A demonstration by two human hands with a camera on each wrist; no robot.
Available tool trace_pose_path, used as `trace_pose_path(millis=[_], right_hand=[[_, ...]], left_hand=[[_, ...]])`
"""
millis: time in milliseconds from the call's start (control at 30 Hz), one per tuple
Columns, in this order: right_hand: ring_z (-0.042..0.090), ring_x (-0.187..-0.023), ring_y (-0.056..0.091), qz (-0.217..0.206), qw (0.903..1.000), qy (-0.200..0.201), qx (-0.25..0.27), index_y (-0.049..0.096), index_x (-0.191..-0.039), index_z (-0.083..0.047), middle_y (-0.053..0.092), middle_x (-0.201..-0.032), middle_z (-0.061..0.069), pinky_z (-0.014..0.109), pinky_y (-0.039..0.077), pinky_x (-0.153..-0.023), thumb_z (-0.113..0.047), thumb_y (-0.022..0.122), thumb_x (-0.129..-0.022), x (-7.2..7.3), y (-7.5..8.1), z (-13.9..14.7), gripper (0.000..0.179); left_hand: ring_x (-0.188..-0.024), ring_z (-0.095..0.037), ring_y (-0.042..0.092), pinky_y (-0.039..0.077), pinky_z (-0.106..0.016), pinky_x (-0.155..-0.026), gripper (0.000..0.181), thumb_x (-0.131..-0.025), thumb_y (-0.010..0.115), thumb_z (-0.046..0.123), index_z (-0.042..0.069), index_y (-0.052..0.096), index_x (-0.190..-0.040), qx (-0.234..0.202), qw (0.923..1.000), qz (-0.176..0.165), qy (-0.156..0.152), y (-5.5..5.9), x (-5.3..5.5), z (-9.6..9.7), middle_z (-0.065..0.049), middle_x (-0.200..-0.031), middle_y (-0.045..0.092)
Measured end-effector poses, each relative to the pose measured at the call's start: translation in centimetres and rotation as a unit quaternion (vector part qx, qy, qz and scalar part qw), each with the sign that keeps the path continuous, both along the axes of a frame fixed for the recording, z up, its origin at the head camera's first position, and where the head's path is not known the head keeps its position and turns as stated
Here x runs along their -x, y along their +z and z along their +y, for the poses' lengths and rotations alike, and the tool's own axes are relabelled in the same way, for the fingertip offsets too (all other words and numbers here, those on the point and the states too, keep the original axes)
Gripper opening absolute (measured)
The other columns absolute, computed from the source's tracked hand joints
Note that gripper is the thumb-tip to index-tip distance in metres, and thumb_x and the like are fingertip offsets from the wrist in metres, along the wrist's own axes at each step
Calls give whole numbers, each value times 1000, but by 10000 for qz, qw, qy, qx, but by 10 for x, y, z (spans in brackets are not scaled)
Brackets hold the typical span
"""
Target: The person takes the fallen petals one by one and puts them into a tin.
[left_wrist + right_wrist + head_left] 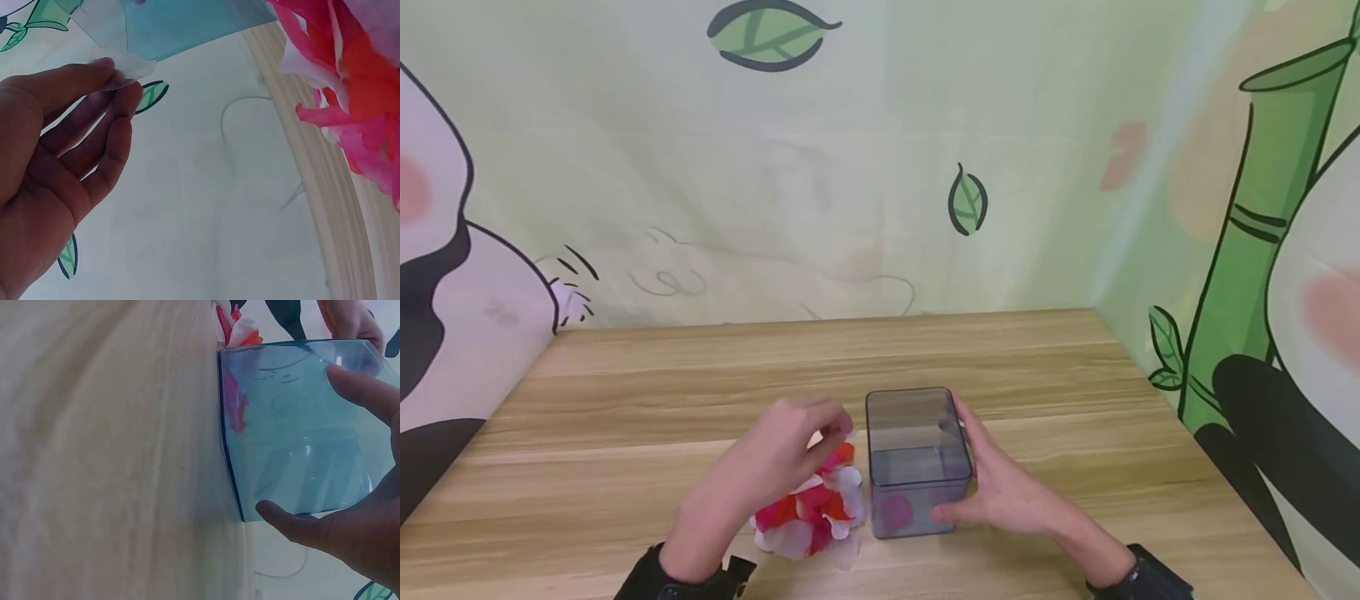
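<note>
My left hand [775, 454] is raised over a pile of artificial petals [812, 512] in pink, red, orange and white. Between its thumb and index finger it pinches a white petal [134, 67], while the other fingers curl loosely. To the right of the pile stands a clear bluish-grey plastic box [917, 512], upright with its top uncovered. A pink patch [897, 511] shows through its near wall. My right hand [1011, 492] grips the box from the right, thumb on the near side and fingers along the far right side; the right wrist view shows them spread across it.
Box and petals rest on a wood-grain table [647, 400]. Behind it hangs a pale green backdrop [880, 208] printed with leaves, bamboo and pandas, which also borders the table left and right. Dark bands [1138, 575] are worn on both wrists.
</note>
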State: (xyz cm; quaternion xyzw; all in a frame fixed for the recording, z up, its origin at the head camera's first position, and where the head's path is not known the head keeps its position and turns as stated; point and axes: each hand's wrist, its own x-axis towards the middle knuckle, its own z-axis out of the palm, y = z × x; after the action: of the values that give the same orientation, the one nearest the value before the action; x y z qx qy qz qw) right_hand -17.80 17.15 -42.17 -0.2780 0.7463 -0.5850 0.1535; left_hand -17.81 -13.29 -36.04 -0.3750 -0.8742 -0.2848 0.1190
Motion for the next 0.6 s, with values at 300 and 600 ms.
trace_pose_path(millis=[300, 600], right_hand=[[47, -144, 23, 391, 9990, -52, -214, -9, -164, -24, 14, -162, 25, 67, 24, -113, -15, 93, -72, 2, -1, 0, 137], [47, -141, 28, 447, 9988, 16, -182, -7, -164, -30, 19, -160, 20, 65, 26, -111, -15, 92, -73, 3, -1, 0, 135]], left_hand=[[-79, -12, 69, 60, -29, -73, 16, -83, 82, -5, 4, 73, -93, -518, 9957, 771, 2, 5, -1, 10, -1, -87, 71], [-75, -11, 66, 57, -22, -68, 18, -82, 82, -7, 5, 72, -92, -970, 9883, 1141, -278, 1, -3, 26, 0, -87, 71]])
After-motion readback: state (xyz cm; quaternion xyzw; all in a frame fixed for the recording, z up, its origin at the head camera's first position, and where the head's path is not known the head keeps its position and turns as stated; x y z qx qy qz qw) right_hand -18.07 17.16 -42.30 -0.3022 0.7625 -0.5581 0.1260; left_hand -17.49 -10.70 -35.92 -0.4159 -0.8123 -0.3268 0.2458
